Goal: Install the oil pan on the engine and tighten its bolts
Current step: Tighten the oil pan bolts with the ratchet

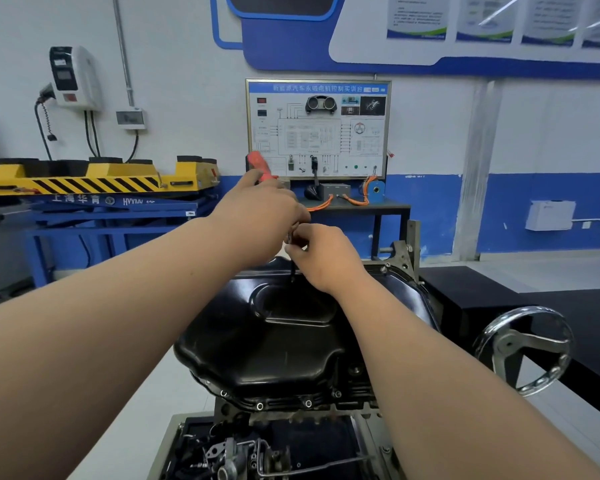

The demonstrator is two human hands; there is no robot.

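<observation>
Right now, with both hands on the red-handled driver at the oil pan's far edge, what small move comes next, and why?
Probably turn the red-handled driver to tighten. The left hand grips its handle, the right hand pinches the shaft, which points down at the far edge of the oil pan. Near-edge bolts sit in their holes.
</observation>
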